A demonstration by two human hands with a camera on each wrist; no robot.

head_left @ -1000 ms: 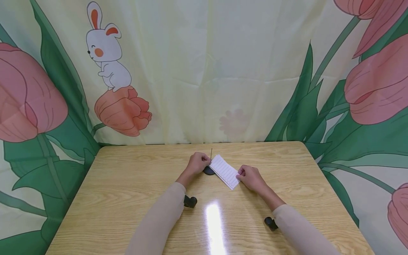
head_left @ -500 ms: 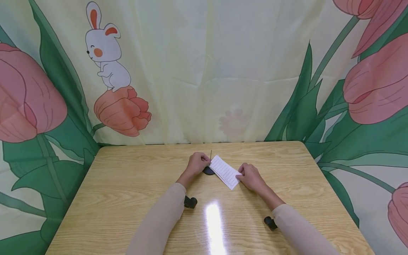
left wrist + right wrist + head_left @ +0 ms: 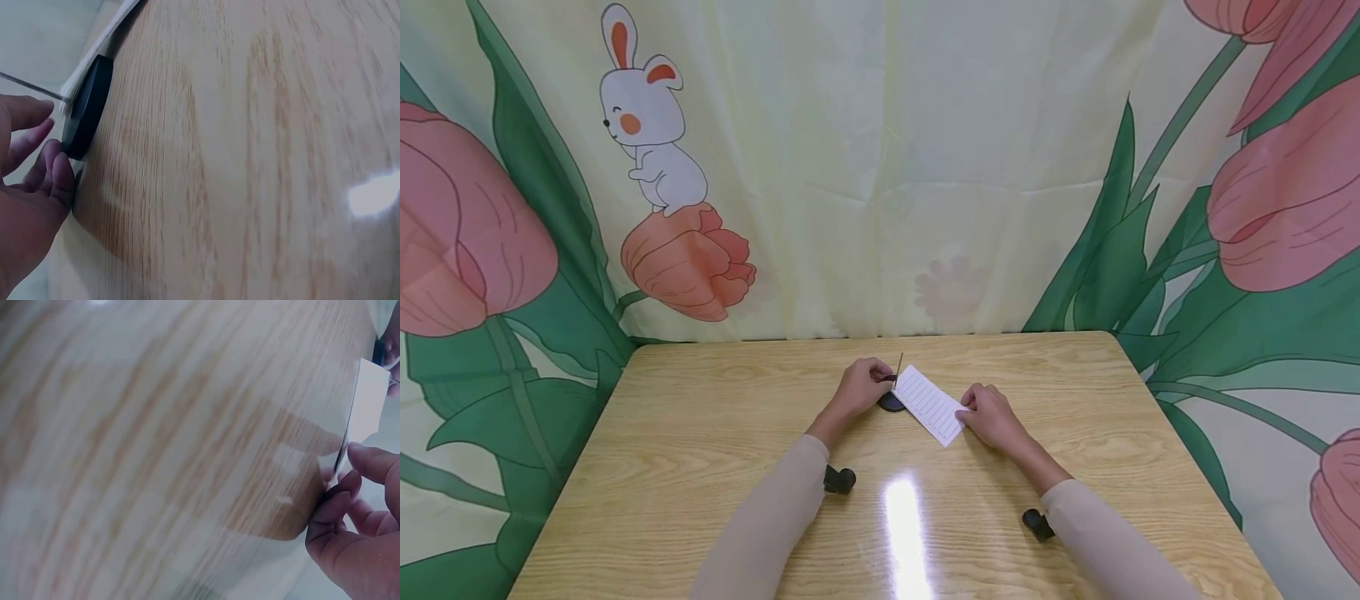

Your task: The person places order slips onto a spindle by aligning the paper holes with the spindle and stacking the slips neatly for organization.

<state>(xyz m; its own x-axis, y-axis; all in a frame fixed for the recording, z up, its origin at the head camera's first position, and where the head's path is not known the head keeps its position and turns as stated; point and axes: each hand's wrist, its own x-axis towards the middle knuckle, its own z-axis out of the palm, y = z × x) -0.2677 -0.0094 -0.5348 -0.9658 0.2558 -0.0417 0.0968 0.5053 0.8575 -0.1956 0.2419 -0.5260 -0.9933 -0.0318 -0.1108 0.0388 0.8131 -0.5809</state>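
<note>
A receipt spike stands near the table's far edge, its round black base (image 3: 891, 402) on the wood and its thin metal rod (image 3: 898, 367) leaning slightly right. White lined paper slips (image 3: 929, 406) stretch from the rod toward the right; in the left wrist view the rod meets their near end. My left hand (image 3: 863, 386) is beside the rod, thumb and fingers apart; in the left wrist view its fingertips (image 3: 62, 172) lie at the edge of the base. My right hand (image 3: 991, 417) pinches the slips' right corner between thumb and finger, just above the table.
The wooden table (image 3: 737, 500) ends at a printed curtain (image 3: 850, 167) with a rabbit and tulips. Black wrist cameras (image 3: 840, 481) hang under both sleeves. A bright glare (image 3: 907, 533) lies on the front of the table.
My left hand has loosened at the slips and its forearm has shifted slightly left. The rod's top has tipped a little right. My right hand stays on the slips.
</note>
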